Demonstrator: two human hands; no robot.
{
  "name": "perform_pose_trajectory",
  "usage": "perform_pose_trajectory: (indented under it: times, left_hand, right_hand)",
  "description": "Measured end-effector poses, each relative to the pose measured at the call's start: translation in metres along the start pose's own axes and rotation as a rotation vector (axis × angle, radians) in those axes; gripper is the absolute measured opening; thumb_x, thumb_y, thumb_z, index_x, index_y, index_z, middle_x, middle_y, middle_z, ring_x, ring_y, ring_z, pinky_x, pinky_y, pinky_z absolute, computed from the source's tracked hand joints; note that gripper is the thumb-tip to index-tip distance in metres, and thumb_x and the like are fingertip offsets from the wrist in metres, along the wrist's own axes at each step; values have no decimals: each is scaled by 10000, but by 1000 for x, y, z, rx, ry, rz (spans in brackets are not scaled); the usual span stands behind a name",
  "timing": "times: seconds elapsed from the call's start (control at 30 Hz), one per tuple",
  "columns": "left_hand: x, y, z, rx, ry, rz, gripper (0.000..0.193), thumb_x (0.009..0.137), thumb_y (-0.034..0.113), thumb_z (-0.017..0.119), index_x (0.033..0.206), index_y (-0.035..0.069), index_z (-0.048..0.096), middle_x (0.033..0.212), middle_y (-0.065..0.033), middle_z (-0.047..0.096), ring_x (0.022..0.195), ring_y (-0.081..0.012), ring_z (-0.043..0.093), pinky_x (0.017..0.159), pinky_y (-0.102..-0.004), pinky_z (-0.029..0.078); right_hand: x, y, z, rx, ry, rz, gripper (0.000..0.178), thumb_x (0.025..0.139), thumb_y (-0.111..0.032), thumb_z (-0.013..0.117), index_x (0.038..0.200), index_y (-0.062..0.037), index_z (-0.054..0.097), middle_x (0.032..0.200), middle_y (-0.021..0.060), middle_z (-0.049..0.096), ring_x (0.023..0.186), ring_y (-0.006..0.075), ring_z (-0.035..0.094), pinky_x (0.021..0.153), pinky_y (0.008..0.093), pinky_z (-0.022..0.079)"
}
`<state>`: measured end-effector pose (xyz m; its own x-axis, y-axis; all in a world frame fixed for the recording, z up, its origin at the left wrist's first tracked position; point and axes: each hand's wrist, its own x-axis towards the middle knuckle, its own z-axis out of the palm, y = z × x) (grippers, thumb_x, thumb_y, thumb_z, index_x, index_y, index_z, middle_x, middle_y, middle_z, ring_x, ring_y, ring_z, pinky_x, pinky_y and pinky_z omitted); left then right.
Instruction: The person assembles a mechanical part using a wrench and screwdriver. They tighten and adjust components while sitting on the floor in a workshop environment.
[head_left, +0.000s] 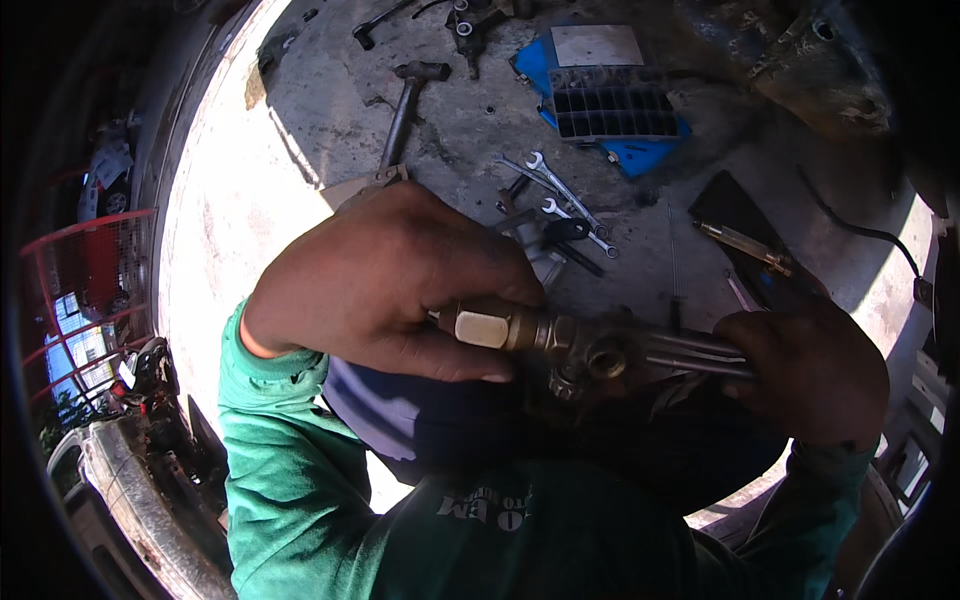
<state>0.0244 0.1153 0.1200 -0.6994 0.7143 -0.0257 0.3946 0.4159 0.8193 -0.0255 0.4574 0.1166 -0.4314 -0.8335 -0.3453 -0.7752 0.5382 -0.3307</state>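
Observation:
A brass-and-steel gas torch [600, 360] lies crosswise in front of me, above my lap. My left hand [400, 285] is closed around its brass hex end, fingers over the top and thumb underneath. At the other side, my right hand [810, 365] grips the parallel steel tubes [690, 352]. A round opening shows in the torch's body between my hands. Shade darkens the right hand, and part of its fingers is hard to make out. Beyond the torch, several open-end wrenches [570, 200] and a black-handled tool [567, 232] lie on the concrete.
A hammer [402, 115] rests at the far left of the wrenches. A blue case with a compartment tray [612, 105] stands open at the back. To the right are a brass tool [745, 247] on dark cloth and a black cable [865, 230]. Red metal fencing [85, 235] rises at far left.

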Motion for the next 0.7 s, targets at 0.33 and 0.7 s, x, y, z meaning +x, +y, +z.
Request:
perform_pose_trajectory:
  times: [0.33,0.7]
  left_hand:
    - [6,-139,44,59,-18,-264,307,748,128,820,990,22,665,857,-137,694,786,-329,675,696,-418,490]
    - [-19,-129,70,99,122,-314,320,726,180,821,982,30,701,866,-154,712,855,-340,700,739,-423,529]
  right_hand:
    - [99,32,53,325,-439,67,303,920,-271,663,1060,-8,610,767,214,634,767,393,660,728,488,508]
    - [102,27,84,294,-400,-25,323,931,-259,651,1112,-1,583,788,218,620,778,396,644,714,501,483]
